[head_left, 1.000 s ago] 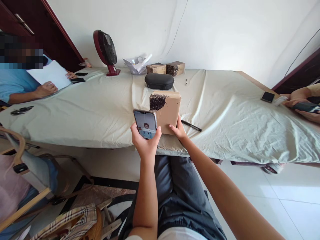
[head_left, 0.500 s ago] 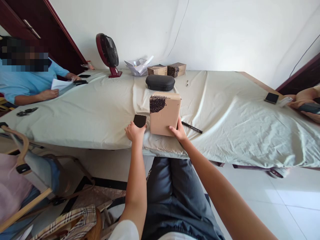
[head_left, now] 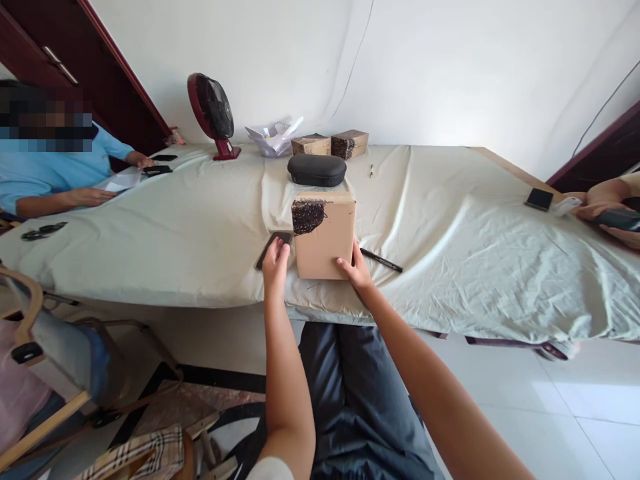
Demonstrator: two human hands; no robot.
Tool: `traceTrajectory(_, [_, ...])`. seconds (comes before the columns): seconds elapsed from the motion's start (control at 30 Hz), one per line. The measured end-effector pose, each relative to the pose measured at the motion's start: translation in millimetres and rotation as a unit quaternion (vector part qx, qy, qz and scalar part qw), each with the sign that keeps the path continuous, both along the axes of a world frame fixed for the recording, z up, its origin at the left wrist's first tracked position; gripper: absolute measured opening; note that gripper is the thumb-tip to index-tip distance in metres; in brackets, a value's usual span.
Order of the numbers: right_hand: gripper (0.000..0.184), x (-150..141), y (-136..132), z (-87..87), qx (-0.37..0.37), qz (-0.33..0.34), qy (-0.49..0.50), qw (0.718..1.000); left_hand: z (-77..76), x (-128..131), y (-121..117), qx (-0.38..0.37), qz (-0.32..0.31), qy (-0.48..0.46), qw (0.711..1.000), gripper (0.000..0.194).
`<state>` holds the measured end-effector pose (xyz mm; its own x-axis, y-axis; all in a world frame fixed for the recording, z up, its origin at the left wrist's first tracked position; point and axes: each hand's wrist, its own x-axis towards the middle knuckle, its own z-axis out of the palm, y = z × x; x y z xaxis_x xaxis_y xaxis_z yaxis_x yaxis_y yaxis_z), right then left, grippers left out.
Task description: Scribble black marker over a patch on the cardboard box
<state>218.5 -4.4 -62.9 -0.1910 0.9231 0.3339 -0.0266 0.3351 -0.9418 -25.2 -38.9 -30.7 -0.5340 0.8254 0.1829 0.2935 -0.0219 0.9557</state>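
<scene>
In the head view, we see a tan cardboard box with a dark scribbly patch [head_left: 324,250] near the front edge of the table, on a pale green wrinkled cloth [head_left: 200,233]; its wide side faces us, and we cannot tell if its whole bottom sits flat. The right hand [head_left: 359,272] has hold of the box at its low right corner; the thumb lies on the wide side and the fingers go round the edge, where we cannot see them all. The left hand [head_left: 276,259] is just left of the box, over a thin black phone [head_left: 263,255]; its fingers are close together and a little bent, and we cannot tell if they grip the phone or only touch it.

Right of the box lies a long black pen [head_left: 383,260]; behind the box is a black rounded case [head_left: 317,172], and farther back are two small brown boxes [head_left: 350,143]; well to the left and back stands a dark red fan [head_left: 213,113].

We think the step in hand is keeping the box steady while the phone rests beside it; the next move seems to call for soft left fingers, so the phone stays flat and the box gets no bump.
</scene>
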Motion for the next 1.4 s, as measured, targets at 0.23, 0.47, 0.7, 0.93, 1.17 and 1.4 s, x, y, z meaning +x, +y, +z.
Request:
traceTrajectory(0.23, [0.103,2.1,-0.3,-1.3,-0.021,0.001,0.044,0.999,-0.4,29.6,-22.9,0.031,-0.162,-0.041,0.985,0.080])
traceTrajectory(0.47, [0.079,10.0,-1.1,-3.8,-0.056,0.033,0.081,0.995,-10.6,28.1,-31.5,0.061,-0.235,-0.130,0.961,0.110])
traceTrajectory(0.7, [0.083,15.7,-1.3,-8.2,-0.056,0.079,0.099,0.990,-12.1,29.5,-34.8,0.101,-0.172,-0.163,0.966,0.138])
traceTrajectory(0.93, [0.109,-11.0,-48.5,2.7,-0.121,0.045,0.195,0.972,17.0,50.4,-45.2,0.100,-0.244,-0.167,0.950,0.141])
traceTrajectory(1.17, [0.098,36.1,-77.6,29.3,-0.109,-0.046,0.171,0.978,57.6,18.0,-79.0,0.186,-0.170,-0.029,0.967,0.133])
traceTrajectory(1.4, [0.086,65.8,-84.6,65.1,0.032,-0.069,0.154,0.985,79.5,17.0,-96.3,0.097,-0.280,-0.002,0.955,0.075])
